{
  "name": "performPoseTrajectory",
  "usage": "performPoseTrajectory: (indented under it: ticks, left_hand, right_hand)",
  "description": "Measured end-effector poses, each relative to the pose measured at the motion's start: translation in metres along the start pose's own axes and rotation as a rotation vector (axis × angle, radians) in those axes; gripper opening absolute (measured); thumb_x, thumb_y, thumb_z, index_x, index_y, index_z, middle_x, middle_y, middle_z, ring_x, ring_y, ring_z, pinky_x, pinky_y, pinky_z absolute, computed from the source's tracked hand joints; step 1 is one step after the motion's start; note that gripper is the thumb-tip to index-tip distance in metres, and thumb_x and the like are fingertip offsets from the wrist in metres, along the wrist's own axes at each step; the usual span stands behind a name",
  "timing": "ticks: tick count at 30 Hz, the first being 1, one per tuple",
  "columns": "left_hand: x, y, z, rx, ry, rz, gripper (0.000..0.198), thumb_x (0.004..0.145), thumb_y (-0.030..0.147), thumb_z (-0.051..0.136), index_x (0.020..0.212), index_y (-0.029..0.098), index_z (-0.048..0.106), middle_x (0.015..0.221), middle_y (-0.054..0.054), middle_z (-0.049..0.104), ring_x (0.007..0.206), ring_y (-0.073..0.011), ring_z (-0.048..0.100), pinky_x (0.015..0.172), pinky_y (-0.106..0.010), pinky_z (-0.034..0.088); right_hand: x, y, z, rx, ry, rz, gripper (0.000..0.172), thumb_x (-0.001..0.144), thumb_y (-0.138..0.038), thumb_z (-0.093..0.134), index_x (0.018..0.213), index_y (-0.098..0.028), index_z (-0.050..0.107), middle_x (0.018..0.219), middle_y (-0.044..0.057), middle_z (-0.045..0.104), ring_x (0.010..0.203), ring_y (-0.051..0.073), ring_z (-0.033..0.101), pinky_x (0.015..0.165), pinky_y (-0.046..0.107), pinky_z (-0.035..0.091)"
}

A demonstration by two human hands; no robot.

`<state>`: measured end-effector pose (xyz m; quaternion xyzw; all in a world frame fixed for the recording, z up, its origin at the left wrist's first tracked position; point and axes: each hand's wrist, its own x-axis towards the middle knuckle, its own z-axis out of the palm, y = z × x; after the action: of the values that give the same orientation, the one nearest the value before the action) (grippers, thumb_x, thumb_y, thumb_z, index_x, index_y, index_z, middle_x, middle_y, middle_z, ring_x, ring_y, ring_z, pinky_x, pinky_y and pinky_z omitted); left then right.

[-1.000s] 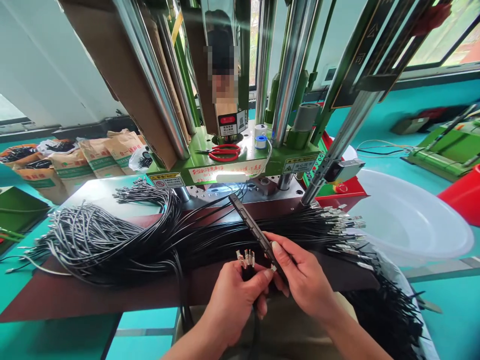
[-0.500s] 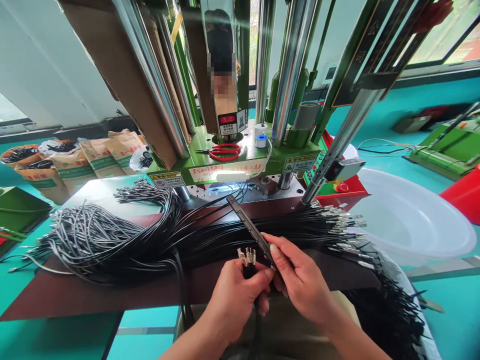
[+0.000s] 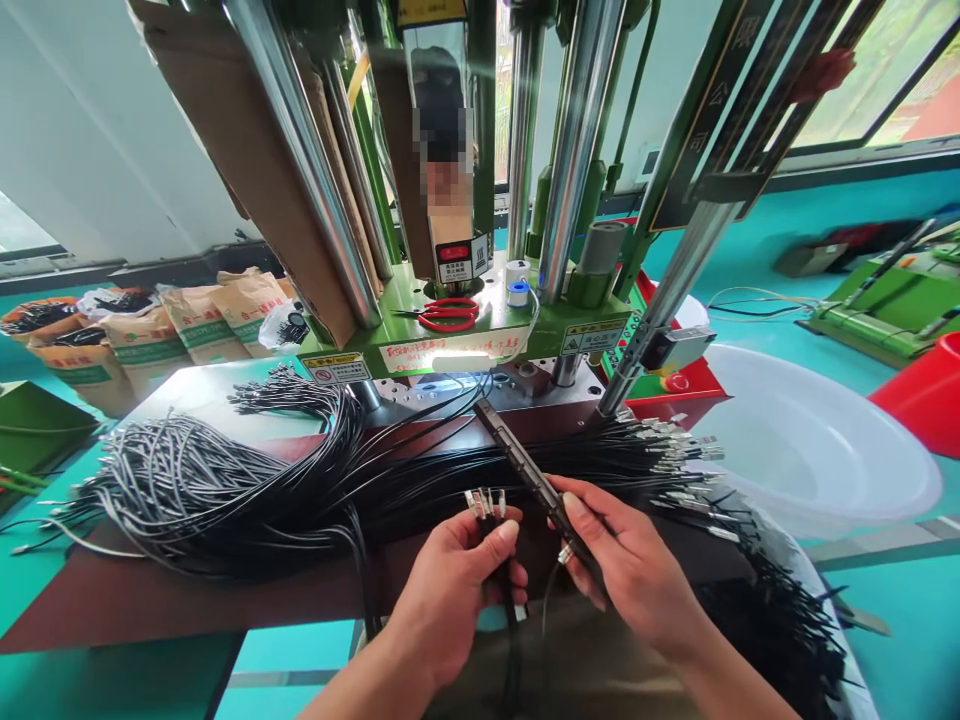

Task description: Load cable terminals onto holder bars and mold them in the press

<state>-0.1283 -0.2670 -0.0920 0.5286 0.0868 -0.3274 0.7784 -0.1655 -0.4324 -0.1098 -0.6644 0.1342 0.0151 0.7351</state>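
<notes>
Wrapped in my left hand [image 3: 461,580] is a small bunch of black cables [image 3: 491,518], their silvery connector ends sticking up past the thumb. My right hand [image 3: 619,550] grips a long, narrow dark slotted bar [image 3: 517,455], tilted with its far end pointing up and left toward the press. One loose cable connector [image 3: 565,553] shows by my right fingertips, its thin cable hanging down; whether the fingers pinch it I cannot tell. Behind both hands, a thick spread of black cables [image 3: 420,480] lies across the brown board [image 3: 225,595].
A green press [image 3: 517,335] with steel columns stands ahead, red-handled snips [image 3: 448,313] and a blue-and-white spool [image 3: 518,292] on its ledge. To the right are a white tub [image 3: 885,430] and a heap of black pieces [image 3: 772,640]. Paper sacks [image 3: 191,320] stand at far left.
My hands have drawn apart, the left moving slightly left with its cables and the right shifting right with the bar. A connector now shows by my right fingers.
</notes>
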Motion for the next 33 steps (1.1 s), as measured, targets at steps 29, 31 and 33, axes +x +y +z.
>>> performPoseTrajectory:
  ticks: [29,31,33]
  left_hand:
    - [0.003,-0.009,0.019,0.341,0.046,0.083,0.032,0.077,0.042,0.064,0.067,0.014,0.051,0.050,0.004,0.045,0.033,-0.0047,0.035,0.030,-0.017,0.030]
    - [0.004,-0.009,0.020,0.327,0.045,0.085,0.032,0.076,0.040,0.065,0.067,0.013,0.051,0.049,0.004,0.044,0.033,-0.0050,0.035,0.030,-0.017,0.029]
    - [0.005,-0.007,0.019,0.293,0.010,0.072,0.032,0.076,0.041,0.066,0.067,0.013,0.053,0.052,0.003,0.047,0.035,-0.0063,0.039,0.032,-0.018,0.033]
  right_hand:
    - [-0.002,-0.001,0.001,-0.234,-0.079,-0.108,0.050,0.091,-0.051,0.045,0.130,-0.021,0.052,0.082,0.005,0.059,0.048,0.008,0.048,0.040,0.020,0.041]
    - [-0.002,0.000,0.001,-0.247,-0.075,-0.119,0.050,0.091,-0.051,0.045,0.130,-0.022,0.053,0.084,0.006,0.059,0.047,0.008,0.047,0.039,0.020,0.040]
    - [-0.002,0.001,0.001,-0.223,-0.068,-0.109,0.050,0.091,-0.052,0.045,0.131,-0.022,0.052,0.076,0.003,0.057,0.046,0.008,0.045,0.038,0.019,0.038]
